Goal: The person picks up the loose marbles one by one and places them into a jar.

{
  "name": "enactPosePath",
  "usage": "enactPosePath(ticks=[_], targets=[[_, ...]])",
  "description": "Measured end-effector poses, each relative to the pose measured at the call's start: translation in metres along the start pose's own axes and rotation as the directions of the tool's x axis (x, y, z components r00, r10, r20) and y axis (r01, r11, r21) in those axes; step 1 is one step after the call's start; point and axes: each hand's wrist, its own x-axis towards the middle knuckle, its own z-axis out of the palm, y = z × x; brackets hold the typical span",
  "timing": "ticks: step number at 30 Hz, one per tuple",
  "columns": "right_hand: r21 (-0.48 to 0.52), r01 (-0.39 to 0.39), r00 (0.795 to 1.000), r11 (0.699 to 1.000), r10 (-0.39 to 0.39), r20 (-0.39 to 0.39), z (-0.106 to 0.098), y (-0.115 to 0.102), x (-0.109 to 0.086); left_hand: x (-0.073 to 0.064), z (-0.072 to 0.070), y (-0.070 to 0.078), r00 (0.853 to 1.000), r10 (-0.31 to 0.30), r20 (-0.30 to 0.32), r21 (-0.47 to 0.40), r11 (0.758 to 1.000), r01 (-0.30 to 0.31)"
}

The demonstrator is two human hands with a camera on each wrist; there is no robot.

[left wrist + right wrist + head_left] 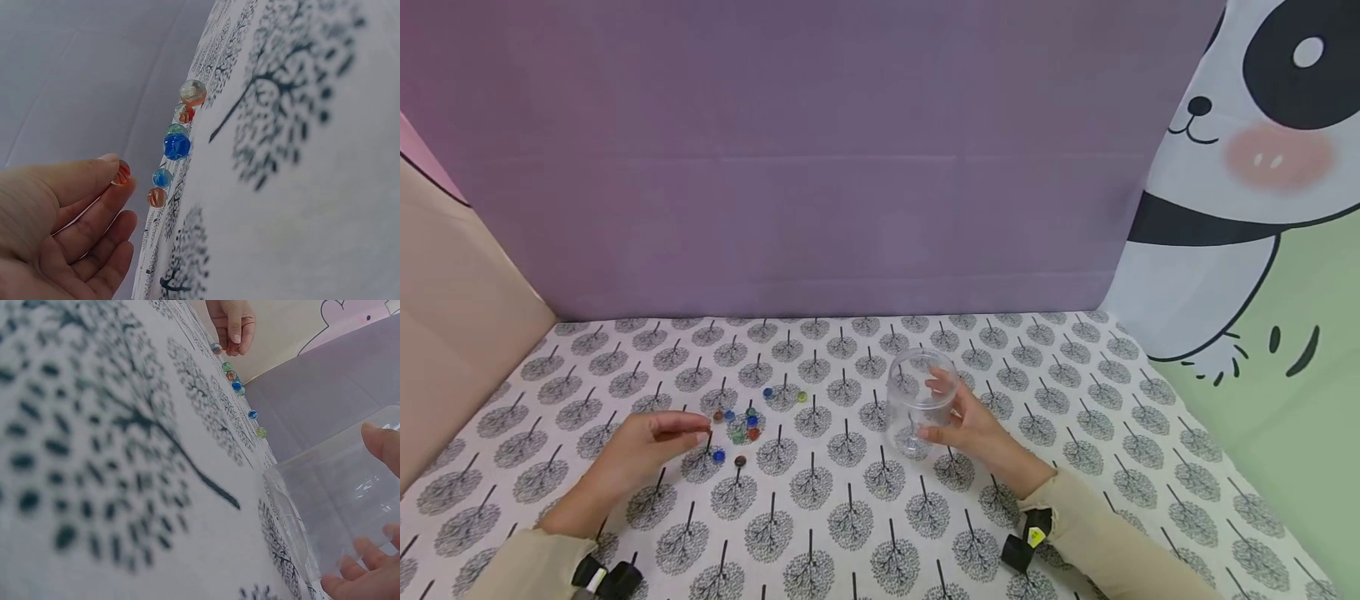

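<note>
Between thumb and forefinger, my left hand [651,442] pinches a marble [122,173] with orange-red stripes, held just above the cloth. Loose glass marbles lie to its right in the head view, among them a blue marble [718,457], a dark marble [741,461] and a red marble [754,434]. Farther back are another blue marble [767,392] and a yellow-green marble [802,397]. My right hand [977,425] grips a clear jar [904,417] from its right side, thumb in front and fingers behind. The jar stands upright with no marble visible inside.
A white cloth [850,517] printed with dark trees covers the table. Behind it rises a purple curtain [820,167]. Side panels stand left and right, the right one [1262,292] bearing a panda picture. Dark camera straps sit on both wrists.
</note>
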Motion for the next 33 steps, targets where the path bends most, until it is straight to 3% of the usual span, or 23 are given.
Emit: enactPosePath(ticks=[7,15,33], targets=[[0.018,-0.029,1.0,0.999,0.029,0.006,0.003,-0.001,0.0,-0.003,-0.002,0.002,1.0,0.01,-0.016,0.049,0.999,-0.009],[0.0,-0.009,1.0,1.0,0.009,0.009,0.002,0.002,0.001,0.0,-0.003,0.007,0.996,0.087,-0.028,-0.003,0.996,-0.087],[0.004,-0.008,1.0,1.0,0.008,0.003,0.0,0.0,-0.001,0.002,-0.005,0.033,0.994,0.11,-0.027,0.012,0.994,-0.11]])
